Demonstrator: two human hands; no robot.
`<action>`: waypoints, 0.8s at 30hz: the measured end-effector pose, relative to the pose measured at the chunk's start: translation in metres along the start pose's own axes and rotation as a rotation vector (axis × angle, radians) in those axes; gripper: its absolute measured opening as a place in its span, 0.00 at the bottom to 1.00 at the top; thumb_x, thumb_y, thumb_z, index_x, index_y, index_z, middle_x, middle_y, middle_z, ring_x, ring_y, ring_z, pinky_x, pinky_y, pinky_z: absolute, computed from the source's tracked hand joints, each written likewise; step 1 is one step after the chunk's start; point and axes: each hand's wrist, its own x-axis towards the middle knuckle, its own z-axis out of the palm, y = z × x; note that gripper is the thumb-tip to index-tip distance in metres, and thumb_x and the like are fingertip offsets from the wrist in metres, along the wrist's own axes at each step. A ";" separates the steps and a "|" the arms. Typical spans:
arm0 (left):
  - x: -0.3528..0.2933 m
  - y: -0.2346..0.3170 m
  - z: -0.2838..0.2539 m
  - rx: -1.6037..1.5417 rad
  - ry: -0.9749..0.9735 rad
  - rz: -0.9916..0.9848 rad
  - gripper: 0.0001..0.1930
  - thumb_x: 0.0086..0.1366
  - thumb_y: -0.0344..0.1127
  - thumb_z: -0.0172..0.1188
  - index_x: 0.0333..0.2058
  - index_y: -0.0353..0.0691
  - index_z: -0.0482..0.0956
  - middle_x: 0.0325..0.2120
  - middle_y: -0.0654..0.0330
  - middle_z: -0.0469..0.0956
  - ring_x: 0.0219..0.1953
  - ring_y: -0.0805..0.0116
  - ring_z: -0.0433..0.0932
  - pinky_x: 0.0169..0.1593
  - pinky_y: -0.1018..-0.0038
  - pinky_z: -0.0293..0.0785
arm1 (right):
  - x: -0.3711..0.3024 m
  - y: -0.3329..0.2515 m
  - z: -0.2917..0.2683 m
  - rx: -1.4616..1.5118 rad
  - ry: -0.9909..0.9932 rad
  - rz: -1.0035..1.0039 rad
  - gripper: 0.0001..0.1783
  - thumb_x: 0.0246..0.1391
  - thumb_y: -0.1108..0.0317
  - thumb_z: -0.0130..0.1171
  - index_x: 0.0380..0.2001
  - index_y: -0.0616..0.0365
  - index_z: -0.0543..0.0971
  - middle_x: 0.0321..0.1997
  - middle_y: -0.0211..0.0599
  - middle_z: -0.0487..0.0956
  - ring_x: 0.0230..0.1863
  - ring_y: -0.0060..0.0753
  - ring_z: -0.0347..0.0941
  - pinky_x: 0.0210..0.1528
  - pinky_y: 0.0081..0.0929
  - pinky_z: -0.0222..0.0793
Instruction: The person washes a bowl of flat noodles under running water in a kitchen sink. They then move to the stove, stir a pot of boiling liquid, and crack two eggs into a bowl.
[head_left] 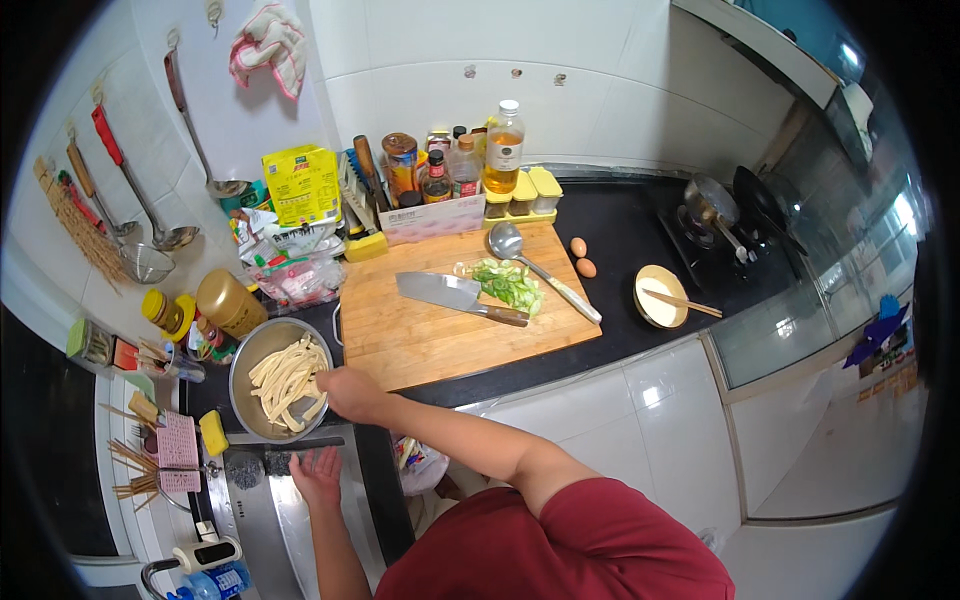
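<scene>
A metal bowl [238,392] stands at the sink's far edge, holding pale yellow, soft-looking thick strips [284,378]. My right hand [352,394] is closed at the bowl's right side, its fingertips over the rim beside the strips. What it grips is hidden. Palm up, my left hand [318,474] is open over the sink [285,520], just below the bowl, with nothing in it. To the right of the bowl, a cutting board [390,345] bears a cleaver [440,290], sliced green vegetables [512,287] and a ladle [545,275].
Two eggs [582,258] and a small bowl with chopsticks [660,297] are right of the board. A pot [712,200] sits on the stove. Bottles and a seasoning box [435,220] line the wall. A yellow sponge [213,434] and a chopstick holder [180,452] stand left of the sink.
</scene>
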 end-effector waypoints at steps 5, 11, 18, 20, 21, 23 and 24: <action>-0.006 -0.002 -0.024 0.016 -0.029 0.167 0.29 0.66 0.58 0.43 0.55 0.42 0.67 0.51 0.50 0.72 0.51 0.58 0.73 0.56 0.62 0.68 | -0.010 -0.032 0.007 -0.037 -0.090 -0.159 0.07 0.41 0.75 0.53 0.28 0.63 0.74 0.30 0.52 0.78 0.36 0.56 0.74 0.40 0.47 0.70; -0.049 0.000 -0.055 -0.056 0.091 0.308 0.26 0.70 0.54 0.39 0.57 0.43 0.68 0.54 0.50 0.71 0.55 0.58 0.70 0.61 0.60 0.62 | -0.024 -0.059 0.035 0.027 -0.328 -0.312 0.08 0.42 0.74 0.50 0.29 0.60 0.76 0.29 0.51 0.77 0.36 0.55 0.75 0.41 0.45 0.69; -0.115 -0.006 -0.109 -0.267 0.247 0.441 0.23 0.71 0.49 0.39 0.55 0.41 0.69 0.53 0.50 0.73 0.53 0.59 0.73 0.56 0.64 0.69 | -0.053 -0.098 0.100 0.206 -0.530 -0.258 0.07 0.52 0.72 0.51 0.35 0.59 0.75 0.34 0.51 0.78 0.40 0.55 0.74 0.44 0.46 0.68; -0.128 -0.006 -0.128 -0.323 0.261 0.468 0.22 0.71 0.49 0.40 0.54 0.41 0.70 0.52 0.50 0.73 0.53 0.60 0.73 0.56 0.65 0.69 | -0.059 -0.124 0.114 0.186 -0.649 -0.190 0.07 0.53 0.70 0.53 0.35 0.59 0.75 0.34 0.51 0.79 0.40 0.55 0.74 0.43 0.45 0.68; -0.133 -0.004 -0.136 -0.355 0.271 0.482 0.22 0.71 0.48 0.40 0.54 0.41 0.70 0.52 0.51 0.74 0.52 0.61 0.73 0.55 0.66 0.70 | -0.061 -0.132 0.125 0.176 -0.662 -0.214 0.07 0.54 0.68 0.55 0.35 0.59 0.75 0.34 0.49 0.79 0.41 0.53 0.74 0.42 0.43 0.69; -0.142 0.004 -0.150 -0.403 0.269 0.512 0.22 0.71 0.48 0.40 0.54 0.41 0.70 0.51 0.51 0.74 0.51 0.61 0.74 0.54 0.66 0.70 | -0.063 -0.149 0.145 0.178 -0.616 -0.319 0.10 0.52 0.69 0.57 0.37 0.60 0.75 0.35 0.50 0.79 0.43 0.53 0.73 0.43 0.43 0.69; -0.145 0.006 -0.157 -0.420 0.261 0.519 0.22 0.71 0.48 0.40 0.53 0.41 0.70 0.51 0.51 0.74 0.50 0.61 0.74 0.54 0.66 0.70 | -0.067 -0.156 0.156 0.179 -0.595 -0.363 0.11 0.51 0.69 0.58 0.38 0.60 0.75 0.35 0.50 0.79 0.45 0.53 0.73 0.44 0.43 0.69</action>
